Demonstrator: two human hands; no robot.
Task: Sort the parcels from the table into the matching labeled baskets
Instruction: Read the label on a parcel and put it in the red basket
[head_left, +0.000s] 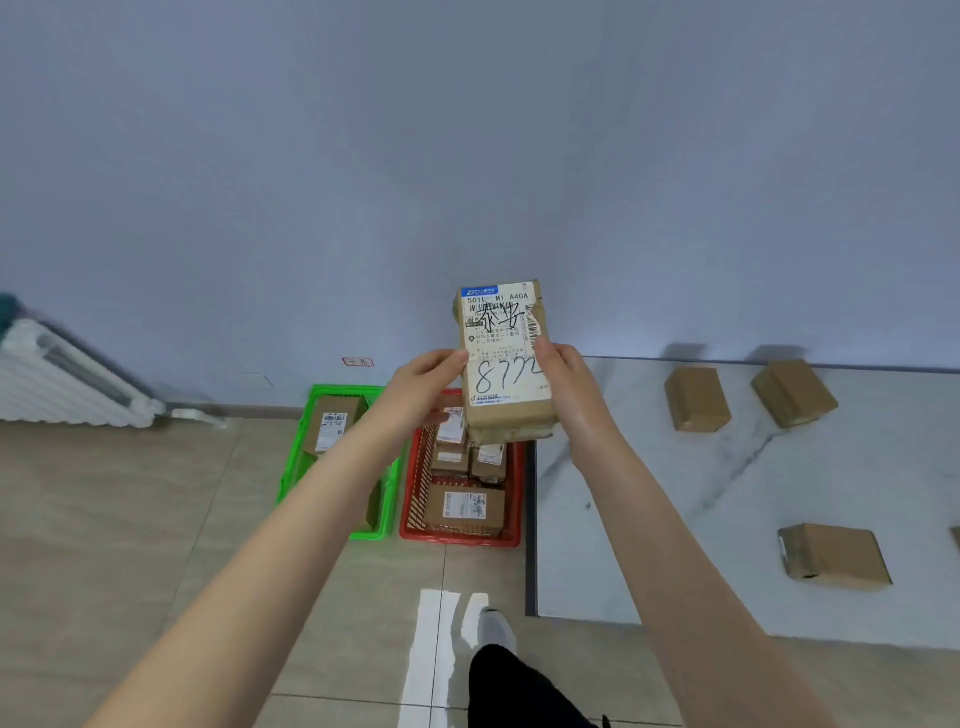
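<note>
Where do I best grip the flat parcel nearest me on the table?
Probably from above, across its near and far long edges: the nearest parcel lies flat on the table, low and wide, with bare tabletop around it. Left hand and right hand hold the labelled parcel now.

both arms stretch forward, left grip (426, 387) and right grip (567, 385) raised, facing, fingers seemingly curled.

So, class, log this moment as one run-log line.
left hand, right hand: hold parcel | label: faces camera | table: unsorted parcels

Brown parcel (506, 358), green basket (311, 457), red basket (514, 519), white-marbled table (675, 519).
</note>
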